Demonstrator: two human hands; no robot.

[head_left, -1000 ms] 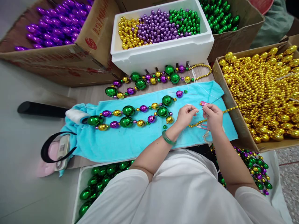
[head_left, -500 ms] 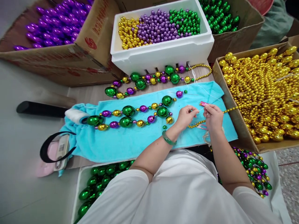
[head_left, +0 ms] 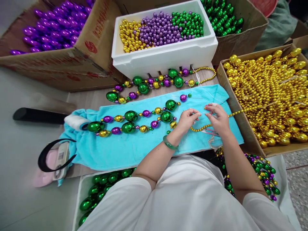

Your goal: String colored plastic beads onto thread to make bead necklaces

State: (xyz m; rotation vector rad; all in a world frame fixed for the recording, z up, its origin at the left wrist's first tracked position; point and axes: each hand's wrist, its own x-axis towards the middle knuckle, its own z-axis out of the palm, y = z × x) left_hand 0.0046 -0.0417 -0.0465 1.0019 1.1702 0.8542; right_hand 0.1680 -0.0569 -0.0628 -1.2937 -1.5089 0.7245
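My left hand (head_left: 189,120), with a green bangle (head_left: 170,143) at its wrist, pinches a fine white thread (head_left: 203,112) over the turquoise towel (head_left: 144,149). Facing it, my right hand (head_left: 218,120) has its fingers closed on the thread too. A small pink object (head_left: 206,106), mostly hidden, peeks out by the right fingertips. Below the hands, a strand of small gold beads (head_left: 199,129) runs toward the box at right. Pink-handled scissors (head_left: 210,132) lie under my right hand. Left of my hands stretches a double row of green, purple and gold beads (head_left: 130,116).
A white foam box (head_left: 166,56) of small sorted beads stands behind a finished-looking bead necklace (head_left: 143,88). Cardboard boxes hold purple beads (head_left: 57,29), green beads (head_left: 223,19) and gold strands (head_left: 269,96). A white thread spool (head_left: 75,123) and black headband (head_left: 42,154) sit left.
My right hand has turned and its fingers have spread slightly, so the pink object is now mostly hidden. Both hands stay close together at the thread. The view has shifted slightly.
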